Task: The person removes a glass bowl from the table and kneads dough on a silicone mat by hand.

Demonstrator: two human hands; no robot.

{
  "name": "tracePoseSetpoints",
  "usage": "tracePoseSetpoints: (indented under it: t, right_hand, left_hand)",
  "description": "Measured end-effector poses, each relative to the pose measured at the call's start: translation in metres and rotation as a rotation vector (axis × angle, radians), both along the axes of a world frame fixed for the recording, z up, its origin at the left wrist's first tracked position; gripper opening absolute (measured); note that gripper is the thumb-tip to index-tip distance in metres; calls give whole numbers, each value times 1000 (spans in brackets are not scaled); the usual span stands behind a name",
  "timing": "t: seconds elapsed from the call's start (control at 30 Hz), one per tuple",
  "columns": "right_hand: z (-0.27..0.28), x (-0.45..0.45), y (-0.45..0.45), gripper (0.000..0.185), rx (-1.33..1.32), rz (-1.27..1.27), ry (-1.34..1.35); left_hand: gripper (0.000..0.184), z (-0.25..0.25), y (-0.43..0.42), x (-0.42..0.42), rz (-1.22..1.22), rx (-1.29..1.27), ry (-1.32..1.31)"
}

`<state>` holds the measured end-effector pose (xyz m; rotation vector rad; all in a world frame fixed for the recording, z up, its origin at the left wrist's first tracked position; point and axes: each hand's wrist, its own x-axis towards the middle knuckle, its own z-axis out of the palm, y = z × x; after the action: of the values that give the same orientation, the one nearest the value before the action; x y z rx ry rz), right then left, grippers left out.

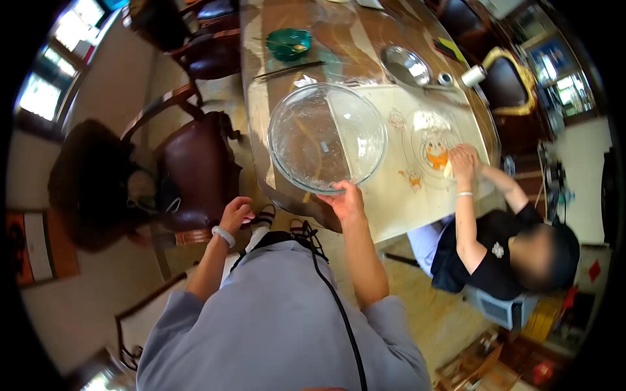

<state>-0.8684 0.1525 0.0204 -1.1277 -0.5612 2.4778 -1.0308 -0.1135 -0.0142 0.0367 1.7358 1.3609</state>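
A large clear glass bowl (326, 138), with a small light label and whitish smears on it, is over the table edge and the left part of a cream mat (385, 208). My right hand (344, 201) grips the bowl's near rim, fingers beneath it and thumb on top. To the left of the bowl, away from the table, my left hand (237, 214) hangs with its fingers loosely curled apart, holding nothing. White flour (432, 122) lies on the mat near a printed cartoon figure.
A seated person (482, 251) at the right presses pale dough on the mat. Farther back are a green bowl (287, 44), dark chopsticks (289, 71), a metal bowl (405, 66) and a white roll (474, 76). A dark red chair (199, 166) stands left.
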Motion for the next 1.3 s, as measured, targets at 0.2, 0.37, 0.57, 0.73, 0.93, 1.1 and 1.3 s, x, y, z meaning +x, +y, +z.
tracePoseSetpoints:
  t: [0.2, 0.37, 0.57, 0.73, 0.93, 1.1, 1.3]
  right_hand:
    - [10, 2, -42, 58, 4, -154, -11]
    - [-5, 4, -65, 88, -27, -302, 1]
    - [-7, 6, -53, 85, -20, -270, -18]
    - [-2, -3, -53, 86, -27, -302, 6]
    - [-1, -16, -59, 78, -24, -346, -1]
    - [5, -20, -63, 89, -37, -367, 14]
    - [4, -23, -70, 91, -32, -467, 26]
  left_hand:
    - [24, -12, 27, -67, -326, -3, 53]
    - [27, -24, 30, -106, -401, -6, 71]
    - [25, -40, 35, -113, -328, -10, -6]
    - [23, -38, 56, -107, -409, -37, 91]
    - [23, -33, 63, -120, -345, 46, 91]
    - [22, -11, 87, -145, -365, 28, 192]
    - [20, -17, 163, -225, -468, 34, 695]
